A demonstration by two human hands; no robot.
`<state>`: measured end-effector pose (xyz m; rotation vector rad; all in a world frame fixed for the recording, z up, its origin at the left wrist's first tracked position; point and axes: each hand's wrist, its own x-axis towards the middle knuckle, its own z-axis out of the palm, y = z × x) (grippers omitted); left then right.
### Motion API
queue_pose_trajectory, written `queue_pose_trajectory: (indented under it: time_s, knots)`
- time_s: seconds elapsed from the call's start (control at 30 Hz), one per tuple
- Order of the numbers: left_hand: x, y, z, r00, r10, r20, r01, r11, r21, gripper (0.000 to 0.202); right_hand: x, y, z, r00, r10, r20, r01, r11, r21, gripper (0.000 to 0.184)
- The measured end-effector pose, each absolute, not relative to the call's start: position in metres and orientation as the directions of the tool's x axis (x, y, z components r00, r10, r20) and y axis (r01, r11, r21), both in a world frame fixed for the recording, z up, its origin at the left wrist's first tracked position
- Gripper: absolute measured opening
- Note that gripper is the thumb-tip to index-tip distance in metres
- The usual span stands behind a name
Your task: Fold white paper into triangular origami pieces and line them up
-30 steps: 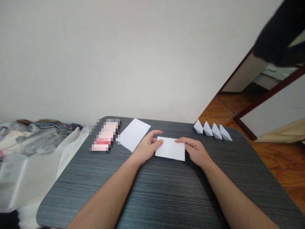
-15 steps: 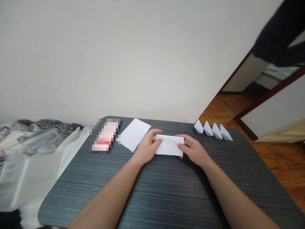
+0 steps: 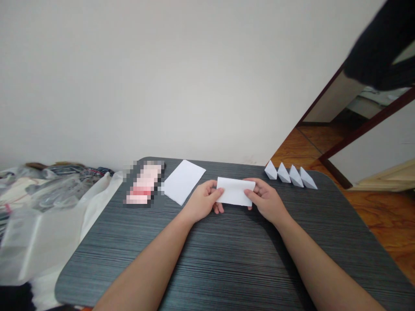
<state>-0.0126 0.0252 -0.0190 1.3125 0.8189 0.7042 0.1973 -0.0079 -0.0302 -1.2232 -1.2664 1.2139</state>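
Note:
A folded white sheet of paper (image 3: 235,191) is held up just above the dark table, its long side running across. My left hand (image 3: 204,199) pinches its left end, thumb on the front and fingers behind. At the right end my right hand (image 3: 267,199) grips it the same way, thumb on the near face. Parts of the fingers on both hands are hidden behind the paper. Several folded paper boats (image 3: 289,175) stand in a slanting row beyond my right hand. A stack or sheet of white paper (image 3: 183,181) lies flat beyond my left hand.
The dark wood-grain table (image 3: 207,268) has rounded corners and meets a pale wall (image 3: 194,86) at the back. A pixelated phone-like object (image 3: 145,183) lies at the back left. Plastic bags and cloth (image 3: 48,224) are heaped left of the table. Wooden floor (image 3: 389,220) shows at right.
Both hands have shifted slightly right and up with the paper, which now tilts down a little to the right. The left hand's lower fingers now show beneath it.

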Motion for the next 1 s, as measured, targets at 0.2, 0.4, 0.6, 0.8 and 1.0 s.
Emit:
queue_pose_trajectory:
  time_s: [0.2, 0.4, 0.6, 0.8, 1.0]
  knots:
    - [-0.0130, 0.0268, -0.0222, 0.521, 0.849, -0.090, 0.033, 0.085, 0.996, 0.026, 0.1985, -0.0075, -0.0331, -0.047, 0.999, 0.010, 0.028, 0.011, -1.000, 0.036]
    - [-0.0123, 0.0270, -0.0202, 0.526, 0.844, -0.103, 0.040, 0.096, 0.995, 0.024, 0.1982, -0.0067, -0.0338, -0.035, 0.999, 0.006, 0.033, 0.007, -0.999, 0.039]
    - [-0.0118, 0.0261, -0.0188, 0.524, 0.842, -0.128, 0.018, 0.139, 0.990, 0.027, 0.1989, -0.0065, -0.0334, -0.027, 1.000, 0.006, 0.051, 0.007, -0.999, 0.040]
    - [-0.0108, 0.0255, -0.0192, 0.497, 0.850, -0.172, -0.026, 0.213, 0.977, 0.031, 0.1994, -0.0063, -0.0346, -0.016, 1.000, 0.000, 0.068, 0.001, -0.998, 0.040]
    - [-0.0113, 0.0252, -0.0190, 0.500, 0.850, -0.166, -0.020, 0.203, 0.979, 0.029, 0.1999, -0.0061, -0.0358, -0.028, 1.000, 0.003, 0.079, 0.005, -0.997, 0.040]
